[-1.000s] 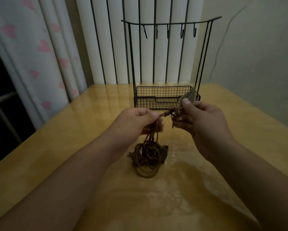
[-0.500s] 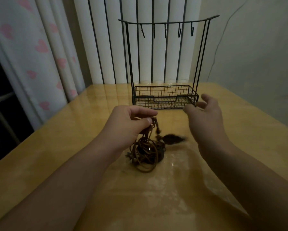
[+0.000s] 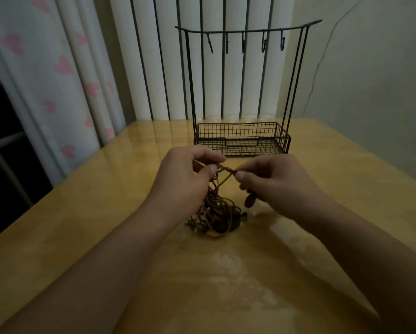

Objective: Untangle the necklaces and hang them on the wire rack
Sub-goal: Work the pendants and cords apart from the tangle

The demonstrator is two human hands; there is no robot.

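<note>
While half a second ago right hand hung open and clear of cords, now its thumb and forefinger pinch cord beside knot; left hand pinches other side. Pendant dangles under right hand. Tangled necklaces mostly heaped on table. Wire rack hooks bare: untangling barely begun, judging by heap.

Necklaces perhaps knotted; count unclear.
</note>
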